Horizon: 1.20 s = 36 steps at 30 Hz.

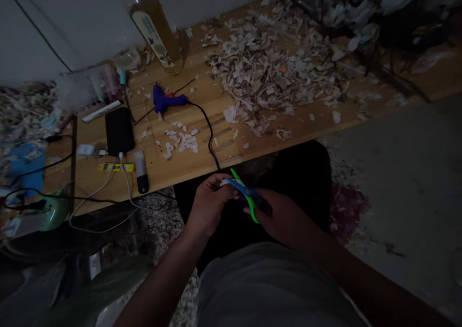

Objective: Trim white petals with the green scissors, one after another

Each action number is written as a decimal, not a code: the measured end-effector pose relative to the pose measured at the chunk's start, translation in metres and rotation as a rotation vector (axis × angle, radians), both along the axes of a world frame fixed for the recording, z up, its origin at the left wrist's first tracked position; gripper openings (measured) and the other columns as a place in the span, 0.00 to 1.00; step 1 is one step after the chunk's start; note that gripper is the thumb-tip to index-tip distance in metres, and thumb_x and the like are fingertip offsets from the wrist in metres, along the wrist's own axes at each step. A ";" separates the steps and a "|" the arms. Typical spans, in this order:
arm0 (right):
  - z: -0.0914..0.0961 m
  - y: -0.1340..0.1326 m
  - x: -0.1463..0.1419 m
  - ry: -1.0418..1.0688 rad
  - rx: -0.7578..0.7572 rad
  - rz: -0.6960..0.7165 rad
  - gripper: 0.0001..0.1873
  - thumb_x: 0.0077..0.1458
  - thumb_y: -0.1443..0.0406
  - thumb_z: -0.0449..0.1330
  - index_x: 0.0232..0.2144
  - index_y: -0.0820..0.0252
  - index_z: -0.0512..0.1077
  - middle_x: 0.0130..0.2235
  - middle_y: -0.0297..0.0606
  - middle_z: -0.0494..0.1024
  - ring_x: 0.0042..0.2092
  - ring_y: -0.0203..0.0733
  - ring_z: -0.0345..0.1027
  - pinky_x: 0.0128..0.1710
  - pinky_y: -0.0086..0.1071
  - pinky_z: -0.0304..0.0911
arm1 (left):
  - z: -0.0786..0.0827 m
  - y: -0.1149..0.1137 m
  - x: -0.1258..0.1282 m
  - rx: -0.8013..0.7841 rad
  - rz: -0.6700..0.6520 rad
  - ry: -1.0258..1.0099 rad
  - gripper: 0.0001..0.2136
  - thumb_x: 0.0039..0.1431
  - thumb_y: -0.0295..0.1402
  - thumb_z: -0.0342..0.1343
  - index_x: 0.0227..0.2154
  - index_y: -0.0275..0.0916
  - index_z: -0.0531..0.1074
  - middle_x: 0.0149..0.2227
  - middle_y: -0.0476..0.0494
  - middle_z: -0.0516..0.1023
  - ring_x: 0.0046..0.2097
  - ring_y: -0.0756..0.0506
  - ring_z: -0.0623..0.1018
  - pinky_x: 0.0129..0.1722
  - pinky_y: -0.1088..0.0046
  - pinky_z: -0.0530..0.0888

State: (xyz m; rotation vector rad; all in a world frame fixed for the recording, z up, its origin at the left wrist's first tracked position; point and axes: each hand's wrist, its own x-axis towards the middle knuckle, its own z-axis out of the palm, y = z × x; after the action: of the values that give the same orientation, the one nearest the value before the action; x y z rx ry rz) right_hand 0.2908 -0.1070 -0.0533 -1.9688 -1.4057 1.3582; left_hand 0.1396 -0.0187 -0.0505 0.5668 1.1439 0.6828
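Over my lap, my right hand [269,209] grips a pair of scissors [249,197] with green and blue parts, the blades parted and pointing up and left. Pinched in my left hand [212,197] is a small pale flake [226,181], right at the blue blade. The dim light hides the flake's exact shape. On the table edge ahead lies a little group of white flakes [186,141]. Farther right spreads a big heap of dry, pale, petal-like flakes [267,67].
A purple glue gun [168,100] with a black cord lies on the wooden table [173,170]. Left of it are a black power bank [120,131] with white cables, a marker [103,111] and a yellow tool [115,167]. A tall bottle [157,33] stands behind. Branches [390,76] lie at right.
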 end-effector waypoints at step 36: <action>-0.004 -0.001 0.002 -0.208 0.018 0.082 0.13 0.61 0.59 0.56 0.45 0.57 0.71 0.44 0.42 0.77 0.45 0.49 0.72 0.41 0.36 0.60 | 0.002 0.011 -0.013 0.038 -0.213 0.070 0.11 0.39 0.31 0.70 0.29 0.36 0.80 0.24 0.49 0.79 0.25 0.53 0.74 0.28 0.78 0.73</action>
State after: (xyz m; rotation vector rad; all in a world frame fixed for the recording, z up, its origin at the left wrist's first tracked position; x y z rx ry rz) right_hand 0.2926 -0.1078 -0.0570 -2.1124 -1.6013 1.1976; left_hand 0.1264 -0.0081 -0.0481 0.7383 1.1183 0.5049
